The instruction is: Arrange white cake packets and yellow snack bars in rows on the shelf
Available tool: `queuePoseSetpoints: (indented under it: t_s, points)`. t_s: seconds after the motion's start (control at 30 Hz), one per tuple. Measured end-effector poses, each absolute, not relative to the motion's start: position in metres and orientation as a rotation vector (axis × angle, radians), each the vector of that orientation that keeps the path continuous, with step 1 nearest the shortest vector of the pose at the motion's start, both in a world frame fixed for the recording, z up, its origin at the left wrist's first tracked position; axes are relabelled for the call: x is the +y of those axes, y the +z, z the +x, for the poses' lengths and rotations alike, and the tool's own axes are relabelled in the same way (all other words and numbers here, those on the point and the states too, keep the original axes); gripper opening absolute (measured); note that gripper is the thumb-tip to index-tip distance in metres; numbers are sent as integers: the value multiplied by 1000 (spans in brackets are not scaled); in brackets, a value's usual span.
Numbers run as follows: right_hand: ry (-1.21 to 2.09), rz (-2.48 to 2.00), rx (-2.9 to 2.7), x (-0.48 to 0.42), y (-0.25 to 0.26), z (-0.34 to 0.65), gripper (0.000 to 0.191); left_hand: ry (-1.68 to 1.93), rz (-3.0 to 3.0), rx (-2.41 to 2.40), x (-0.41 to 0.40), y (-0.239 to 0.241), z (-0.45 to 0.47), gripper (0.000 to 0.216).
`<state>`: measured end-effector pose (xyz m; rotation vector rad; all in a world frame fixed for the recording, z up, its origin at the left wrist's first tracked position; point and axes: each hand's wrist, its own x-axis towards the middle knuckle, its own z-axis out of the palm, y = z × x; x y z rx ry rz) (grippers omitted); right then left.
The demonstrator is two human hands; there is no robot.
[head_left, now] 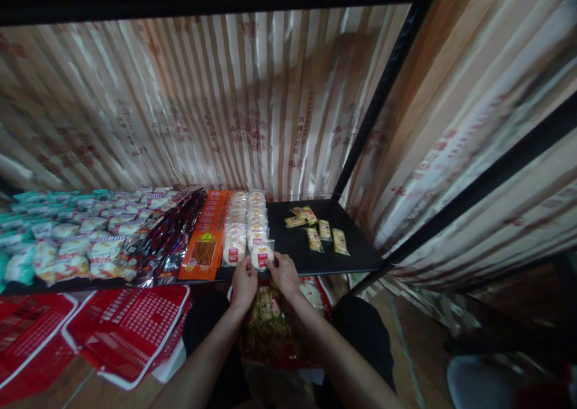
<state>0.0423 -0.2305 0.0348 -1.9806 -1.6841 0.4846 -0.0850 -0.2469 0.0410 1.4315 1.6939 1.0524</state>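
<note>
Both forearms [208, 347] converge forward, left grip [244, 284] and right grip [283, 274] pinching side by side.

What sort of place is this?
Likely a small shop or stockroom: packaged snacks line a black shelf, red plastic baskets sit lower down, and the left hand and right hand hold a round white packet.

Shelf [288, 249], one, black, flat; clock centred on its middle, 12 at the rear edge. At 9 o'clock, green packets [20, 263], massed in rows. Inward of these, also toward 9, plump white-and-brown packets [72, 258], close-set. Near the centre, dark glossy packets [169, 246], tightly overlapped; just beside, toward 3, flat orange packets [202, 240]. Next toward 3, round white packets [234, 240], red-labelled, two files running 12 to 6. At 3, small yellow packets [324, 230], about six, scattered
</note>
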Motion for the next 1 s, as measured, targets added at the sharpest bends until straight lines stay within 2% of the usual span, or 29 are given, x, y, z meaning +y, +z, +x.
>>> queuePoseSetpoints:
  t_s: [0.47,1.0]
  points:
    - [392,-1971,-1689,-211,22,34,30,1151,1344,1708,-241,34,-77,40]
    - [466,-2057,-1715,-211,29,29,33,1000,1679,1622,-253,18,-72,56]
